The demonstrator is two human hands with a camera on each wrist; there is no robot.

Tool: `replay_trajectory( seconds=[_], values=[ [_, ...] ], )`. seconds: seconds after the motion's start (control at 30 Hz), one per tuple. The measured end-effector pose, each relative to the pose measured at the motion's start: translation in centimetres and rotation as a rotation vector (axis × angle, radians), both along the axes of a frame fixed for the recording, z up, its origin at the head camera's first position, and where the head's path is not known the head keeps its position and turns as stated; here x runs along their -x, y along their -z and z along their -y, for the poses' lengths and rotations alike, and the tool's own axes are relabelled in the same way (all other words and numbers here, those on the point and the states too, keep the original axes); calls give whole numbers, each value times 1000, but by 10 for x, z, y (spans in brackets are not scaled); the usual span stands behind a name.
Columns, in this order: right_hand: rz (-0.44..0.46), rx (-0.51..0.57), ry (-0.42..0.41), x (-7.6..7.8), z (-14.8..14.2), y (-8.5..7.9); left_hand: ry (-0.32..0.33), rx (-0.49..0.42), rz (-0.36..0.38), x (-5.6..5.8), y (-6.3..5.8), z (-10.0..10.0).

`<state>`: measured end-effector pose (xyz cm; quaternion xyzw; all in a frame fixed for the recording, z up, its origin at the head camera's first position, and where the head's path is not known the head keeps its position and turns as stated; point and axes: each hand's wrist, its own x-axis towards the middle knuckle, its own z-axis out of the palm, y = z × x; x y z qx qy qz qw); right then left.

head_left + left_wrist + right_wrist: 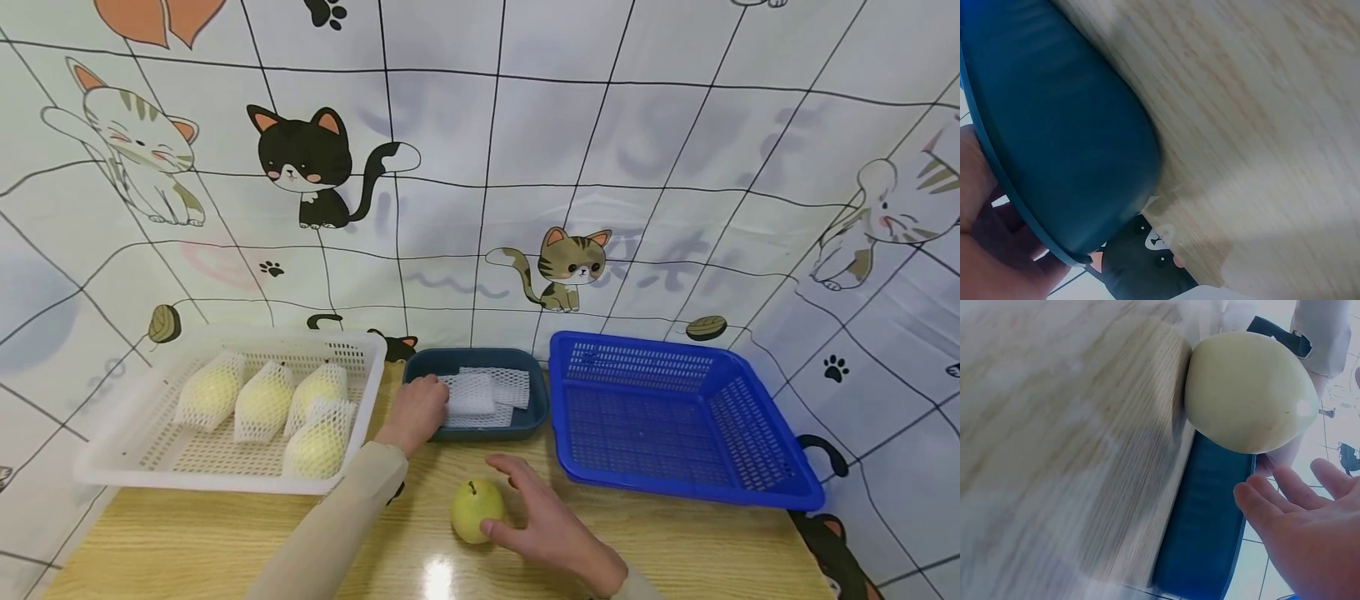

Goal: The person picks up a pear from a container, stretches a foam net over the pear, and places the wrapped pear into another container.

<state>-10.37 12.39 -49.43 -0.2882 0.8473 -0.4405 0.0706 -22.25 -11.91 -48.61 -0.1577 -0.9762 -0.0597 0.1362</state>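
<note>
A bare yellow-green pear [477, 510] stands on the table, its stem up. My right hand [543, 521] is at its right side, thumb and fingers spread in a wide curve; in the right wrist view the fingers [1297, 500] are extended beside the pear [1250, 392]. My left hand [420, 408] reaches over the left end of a small dark teal tray [480, 435], at the edge of several white foam nets [472, 393] lying inside. In the left wrist view, the tray's wall [1066, 137] hides part of its fingers, and I cannot tell whether they pinch a net.
To the left stands a white basket [225, 479] with several pears in foam nets [264, 402]. A blue basket [637, 408] with slotted walls stands to the right of the tray. Behind them hangs a cat-patterned sheet [442, 208]. All stand on a wooden table [172, 542].
</note>
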Motion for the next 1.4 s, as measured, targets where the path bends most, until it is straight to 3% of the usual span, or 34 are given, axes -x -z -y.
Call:
replay_trajectory(
  seconds=[0.23, 0.53, 0.73, 0.93, 1.1, 1.3, 1.4],
  values=[
    [-51, 56, -1, -1, 1, -3, -25, -83, -120, -9, -8, 2],
    [-18, 206, 16, -2, 3, -12, 37, -522, -251, -47, -23, 6],
    [57, 347, 64, -1, 12, -25, 171, -708, -376, -75, -22, 4],
    [54, 462, 73, 4, 19, -33, 341, -771, -512, -95, -12, 4],
    [169, 533, 90, 7, 27, -42, 438, -819, -599, -106, -9, 2],
    [385, 641, 112, 13, 36, -50, 489, -876, -588, -119, -4, -7],
    [443, 696, 131, 17, 40, -51, 491, -883, -558, -124, -1, -10]
  ],
)
